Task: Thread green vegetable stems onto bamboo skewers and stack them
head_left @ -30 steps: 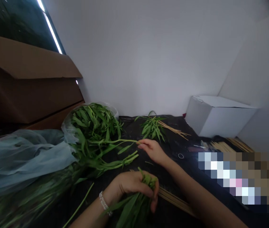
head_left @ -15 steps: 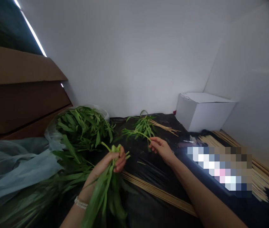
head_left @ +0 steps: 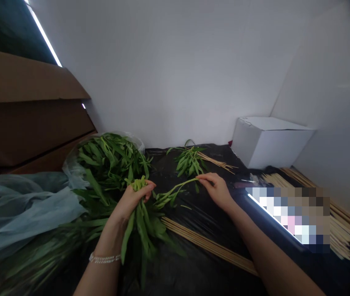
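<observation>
My left hand [head_left: 137, 195] is closed around a bunch of leafy green stems [head_left: 144, 230], cut ends up and long leaves hanging below the fist. To its right, my right hand [head_left: 216, 189] pinches the end of a single leafy stem [head_left: 175, 191], whose leaves reach toward the bunch. Whether those leaves touch the bunch I cannot tell. Beneath the hands, a row of thin wooden sticks [head_left: 205, 242] lies on black plastic sheeting [head_left: 199, 218]. Farther back, a small leafy bundle [head_left: 190, 161] lies with thin sticks [head_left: 216, 160] extending from it.
A clear plastic bag of greens [head_left: 110, 154] stands at left, near a cardboard box [head_left: 29, 123] and a bluish plastic sheet [head_left: 29, 209]. At right are a white box [head_left: 279, 144], more wooden sticks [head_left: 341, 238] and a partly pixelated device. A white wall rises behind.
My left hand has drawn slightly left and turned the bunch more upright. The stem in my right hand has swung so its leaves hang down toward the bunch. The view has shifted slightly.
</observation>
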### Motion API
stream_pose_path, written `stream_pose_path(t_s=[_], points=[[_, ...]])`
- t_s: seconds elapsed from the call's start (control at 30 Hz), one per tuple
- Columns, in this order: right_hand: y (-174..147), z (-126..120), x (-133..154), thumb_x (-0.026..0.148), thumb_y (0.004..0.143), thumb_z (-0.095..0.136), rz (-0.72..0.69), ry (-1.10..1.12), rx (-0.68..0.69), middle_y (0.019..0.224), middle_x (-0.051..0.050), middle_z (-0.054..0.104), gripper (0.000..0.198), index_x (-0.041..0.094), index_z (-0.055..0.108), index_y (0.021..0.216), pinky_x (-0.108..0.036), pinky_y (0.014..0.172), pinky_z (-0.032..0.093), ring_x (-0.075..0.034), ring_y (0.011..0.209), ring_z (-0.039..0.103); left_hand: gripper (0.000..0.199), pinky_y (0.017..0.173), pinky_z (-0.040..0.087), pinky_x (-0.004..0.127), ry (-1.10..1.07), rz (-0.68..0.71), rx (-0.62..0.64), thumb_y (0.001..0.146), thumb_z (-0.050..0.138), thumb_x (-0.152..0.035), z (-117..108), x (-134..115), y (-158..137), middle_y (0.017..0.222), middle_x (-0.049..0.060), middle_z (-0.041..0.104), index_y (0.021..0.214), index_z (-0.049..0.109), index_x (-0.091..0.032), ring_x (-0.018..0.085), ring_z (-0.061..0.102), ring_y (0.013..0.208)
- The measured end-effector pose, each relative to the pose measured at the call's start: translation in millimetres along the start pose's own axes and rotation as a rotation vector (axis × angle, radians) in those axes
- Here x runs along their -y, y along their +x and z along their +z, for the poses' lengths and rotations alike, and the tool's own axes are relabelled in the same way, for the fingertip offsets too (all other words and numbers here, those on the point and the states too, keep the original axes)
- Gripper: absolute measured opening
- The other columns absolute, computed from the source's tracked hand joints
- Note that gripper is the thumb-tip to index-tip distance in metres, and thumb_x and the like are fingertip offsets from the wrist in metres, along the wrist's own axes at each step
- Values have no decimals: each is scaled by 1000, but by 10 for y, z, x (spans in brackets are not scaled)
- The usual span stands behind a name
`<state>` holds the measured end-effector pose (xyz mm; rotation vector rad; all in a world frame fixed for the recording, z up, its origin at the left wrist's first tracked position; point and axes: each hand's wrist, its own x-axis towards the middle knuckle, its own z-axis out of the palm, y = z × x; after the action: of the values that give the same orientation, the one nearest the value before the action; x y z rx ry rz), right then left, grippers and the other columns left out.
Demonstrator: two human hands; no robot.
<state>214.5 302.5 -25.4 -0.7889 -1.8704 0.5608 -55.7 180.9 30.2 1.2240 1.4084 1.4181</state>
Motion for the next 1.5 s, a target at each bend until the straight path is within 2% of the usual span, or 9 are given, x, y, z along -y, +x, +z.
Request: stream_pose_path(t_s=[0.13, 0.33, 0.5, 0.6, 0.87, 1.13, 1.37, 1.5], points=[[-13, 12, 103, 29, 89, 58, -115, -160, -4, 89, -4, 72, 17, 28, 75, 92, -39, 88, 41, -21, 89, 62, 33, 47, 32, 22, 139, -28, -4, 68, 76, -43, 127, 41, 1, 53, -3, 52, 81, 71, -13, 10, 44, 49], [-53, 41, 218, 27, 91, 57, -201, -247, -14, 91, -2, 71, 17, 28, 73, 93, -43, 100, 30, -20, 96, 60, 34, 47, 30, 22, 193, -28, 20, 68, 75, -44, 243, 63, -14, 50, -4, 50, 81, 72, -12, 10, 41, 47], [-85, 78, 248, 26, 92, 56, -246, -298, -5, 91, -1, 71, 17, 30, 72, 95, -44, 105, 25, -20, 99, 59, 31, 59, 42, 26, 234, 17, 77, 71, 73, -40, 326, 76, -39, 68, 3, 66, 86, 74, -13, 15, 55, 61], [-99, 101, 261, 25, 92, 56, -270, -308, -11, 90, 0, 71, 17, 30, 72, 96, -44, 106, 24, -19, 100, 58, 29, 67, 46, 28, 262, 45, 106, 70, 74, -39, 355, 100, -36, 76, 5, 71, 83, 75, -13, 18, 60, 69], [-104, 99, 308, 24, 91, 57, -301, -318, -35, 88, 0, 71, 17, 30, 72, 96, -44, 106, 24, -20, 100, 58, 25, 62, 43, 25, 337, 79, 145, 75, 69, -38, 348, 214, -8, 71, 3, 68, 83, 75, -14, 16, 58, 64], [-130, 102, 342, 23, 91, 57, -304, -328, -18, 91, 0, 72, 17, 29, 71, 98, -45, 105, 25, -21, 101, 58, 17, 57, 40, 24, 426, 131, 142, 74, 66, -31, 418, 219, -23, 65, 0, 62, 76, 72, -15, 13, 53, 59], [-152, 130, 372, 24, 91, 58, -329, -319, -2, 93, -1, 72, 14, 27, 69, 98, -44, 101, 28, -21, 102, 58, 9, 60, 39, 24, 543, 208, 31, 69, 60, -20, 406, 266, -20, 66, -2, 59, 71, 68, -17, 14, 55, 63], [-161, 144, 392, 23, 91, 57, -319, -316, 23, 91, -1, 71, 12, 24, 68, 95, -42, 99, 28, -20, 100, 57, 7, 56, 37, 22, 439, 152, -82, 65, 59, -19, 403, 296, 11, 62, -4, 57, 66, 65, -16, 12, 52, 59]])
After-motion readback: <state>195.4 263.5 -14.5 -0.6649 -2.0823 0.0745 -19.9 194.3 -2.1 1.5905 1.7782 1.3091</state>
